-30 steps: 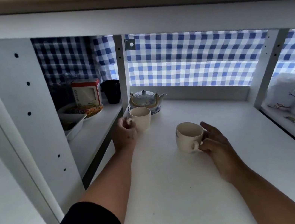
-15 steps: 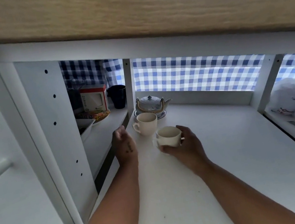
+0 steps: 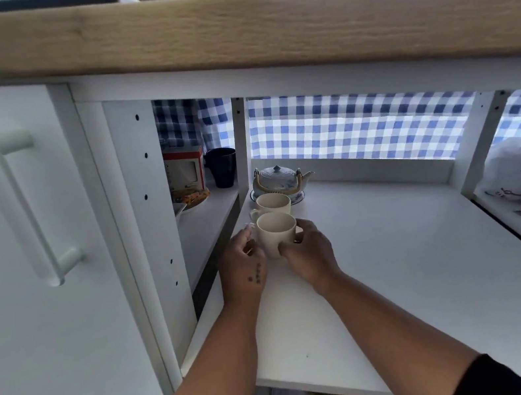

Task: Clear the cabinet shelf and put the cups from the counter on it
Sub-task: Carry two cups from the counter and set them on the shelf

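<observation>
The counter edge (image 3: pixel 257 30) at twelve o'clock was grainy matt wood; the shelf (image 3: pixel 385 262) smooth white laminate; the cups (image 3: pixel 276 234) glossy cream ceramic; the backing (image 3: pixel 362 130) checked cloth.

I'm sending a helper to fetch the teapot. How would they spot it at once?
Find the white shelf under the wooden counter. At its back left corner, behind two cream cups, stands the teapot. It alone has a lid, a spout and blue patterning.

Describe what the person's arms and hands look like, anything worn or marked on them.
Both forearms are bare, with dark, black-looking sleeves pushed up toward the elbows. The left hand has small dark markings on its back, like a tiny tattoo. The right hand shows no markings. No gloves or watch are visible.
</observation>
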A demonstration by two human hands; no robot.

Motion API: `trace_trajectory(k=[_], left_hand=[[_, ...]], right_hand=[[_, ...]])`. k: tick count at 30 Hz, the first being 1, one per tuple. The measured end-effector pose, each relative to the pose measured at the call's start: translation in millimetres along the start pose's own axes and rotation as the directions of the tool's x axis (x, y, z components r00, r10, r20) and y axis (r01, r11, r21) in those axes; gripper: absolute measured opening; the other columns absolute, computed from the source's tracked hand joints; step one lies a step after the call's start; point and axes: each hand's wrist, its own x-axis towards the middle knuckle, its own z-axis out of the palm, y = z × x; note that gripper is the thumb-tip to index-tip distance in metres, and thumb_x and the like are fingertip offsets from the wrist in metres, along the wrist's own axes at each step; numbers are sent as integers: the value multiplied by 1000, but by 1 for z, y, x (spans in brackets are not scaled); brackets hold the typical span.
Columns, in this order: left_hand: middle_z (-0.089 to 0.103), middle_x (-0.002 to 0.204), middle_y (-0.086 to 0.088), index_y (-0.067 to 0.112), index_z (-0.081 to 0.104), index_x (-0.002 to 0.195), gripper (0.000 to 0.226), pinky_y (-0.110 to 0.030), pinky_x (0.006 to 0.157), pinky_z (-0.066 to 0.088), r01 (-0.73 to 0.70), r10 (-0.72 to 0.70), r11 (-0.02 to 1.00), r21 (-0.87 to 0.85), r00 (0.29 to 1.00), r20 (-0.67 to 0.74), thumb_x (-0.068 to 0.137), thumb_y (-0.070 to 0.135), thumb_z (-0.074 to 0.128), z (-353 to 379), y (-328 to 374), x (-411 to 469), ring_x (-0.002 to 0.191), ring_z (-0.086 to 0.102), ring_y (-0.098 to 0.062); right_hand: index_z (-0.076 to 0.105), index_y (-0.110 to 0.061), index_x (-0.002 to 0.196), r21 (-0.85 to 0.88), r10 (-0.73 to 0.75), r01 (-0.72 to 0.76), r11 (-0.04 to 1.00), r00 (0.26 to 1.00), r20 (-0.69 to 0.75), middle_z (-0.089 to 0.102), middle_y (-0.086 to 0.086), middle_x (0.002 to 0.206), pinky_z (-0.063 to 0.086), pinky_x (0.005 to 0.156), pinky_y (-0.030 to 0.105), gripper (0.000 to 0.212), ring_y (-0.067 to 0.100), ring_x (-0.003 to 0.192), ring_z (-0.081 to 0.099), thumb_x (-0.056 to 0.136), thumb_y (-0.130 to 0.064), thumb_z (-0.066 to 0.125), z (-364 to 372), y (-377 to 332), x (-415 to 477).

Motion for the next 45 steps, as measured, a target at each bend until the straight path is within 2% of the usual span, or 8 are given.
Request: trace_trajectory(k=[8,14,20,24,28,37,41,45], left_hand=[[39,148,-5,32,28,149,95,-42,103,47,-87,71,978,191,994,88,70,42,81,15,-12,9,131,45,-24],[47,144,-1,38,26,145,90,-46,102,48,-97,80,981,167,991,105,71,55,74,23,-20,20,128,48,-24],[50,141,-1,36,28,144,88,-47,98,51,-101,90,987,129,991,94,72,53,75,25,-24,21,125,52,-24],[50,142,-3,32,28,146,89,-48,100,50,-104,93,987,126,991,92,73,51,76,23,-23,22,127,51,-25],[49,144,-3,30,26,149,90,-45,103,47,-111,101,987,116,991,90,76,45,77,22,-20,20,129,50,-24],[24,159,-6,23,-5,154,125,-39,114,27,-3,-2,995,101,999,49,68,25,86,11,-10,5,144,28,-26],[34,150,-8,16,26,148,85,-34,112,31,-19,25,987,162,999,-34,79,17,76,4,-1,-29,137,36,-25],[57,126,-4,18,65,111,23,-28,89,46,-30,26,870,492,1000,15,92,30,59,-9,25,-56,112,56,-20]], right_hand=[[56,-23,134,-353,-217,215,911,976,34,57,12,130,38,97,21,50,25,117,56,88,-3,50,-23,1,58],[62,-21,129,-434,-372,408,803,913,170,54,8,136,32,94,11,42,20,117,57,91,-2,58,-24,0,90],[73,-20,111,-445,-350,406,798,914,207,64,4,126,39,96,18,24,20,118,58,90,-13,63,-19,3,103],[72,-21,115,-478,-335,383,790,924,185,67,3,124,33,84,14,25,21,114,58,92,-18,61,-17,6,103],[67,-24,123,-466,-321,385,797,923,214,63,5,132,38,95,19,33,22,120,57,92,-13,60,-18,4,98],[67,-25,122,-447,-294,348,824,937,189,65,6,124,38,88,19,32,21,111,60,93,-18,59,-61,-3,57],[72,-22,111,-310,-241,249,918,968,63,67,2,113,44,86,18,24,14,97,64,90,-18,62,-79,7,14],[70,-22,114,-414,-148,175,893,984,97,67,2,117,46,87,22,25,18,104,63,91,-24,59,-99,-7,-23]])
